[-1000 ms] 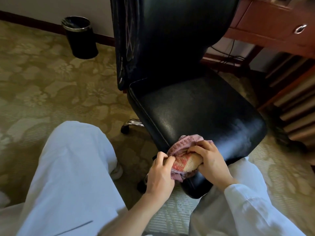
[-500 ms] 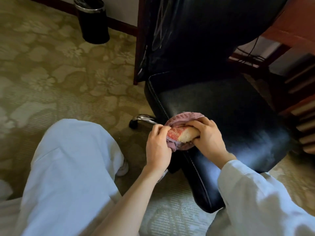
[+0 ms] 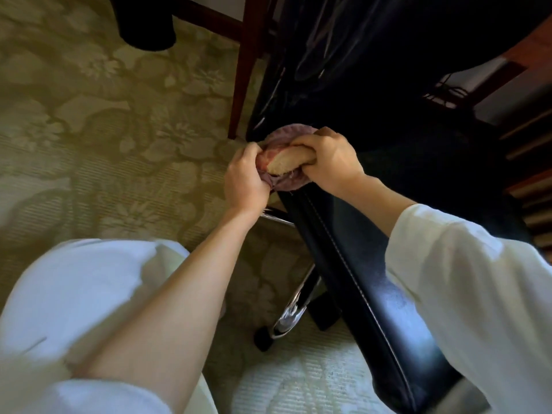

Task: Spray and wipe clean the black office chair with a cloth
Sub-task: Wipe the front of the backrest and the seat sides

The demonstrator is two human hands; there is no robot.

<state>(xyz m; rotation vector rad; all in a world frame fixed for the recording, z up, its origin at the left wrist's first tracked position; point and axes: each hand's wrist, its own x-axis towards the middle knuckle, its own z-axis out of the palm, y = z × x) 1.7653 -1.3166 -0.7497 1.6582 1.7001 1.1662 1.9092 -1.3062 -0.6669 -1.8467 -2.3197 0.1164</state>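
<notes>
The black office chair (image 3: 343, 264) fills the right half of the view, its seat edge running from the middle down to the lower right and its dark backrest above. A bunched pink and cream cloth (image 3: 283, 162) lies on the seat's left edge, close to the backrest. My left hand (image 3: 245, 177) grips the cloth from the left side. My right hand (image 3: 328, 156) clutches it from above and from the right. No spray bottle is in view.
A black waste bin (image 3: 146, 28) stands at the top left on the patterned carpet. A wooden desk leg (image 3: 242, 76) rises just left of the backrest. The chair's chrome base and a castor (image 3: 280, 321) sit under the seat. My white-clad knee (image 3: 74, 294) is at the lower left.
Both hands have slid the cloth along the seat's left edge toward the backrest. My head has leaned in and down, so the chair looms larger.
</notes>
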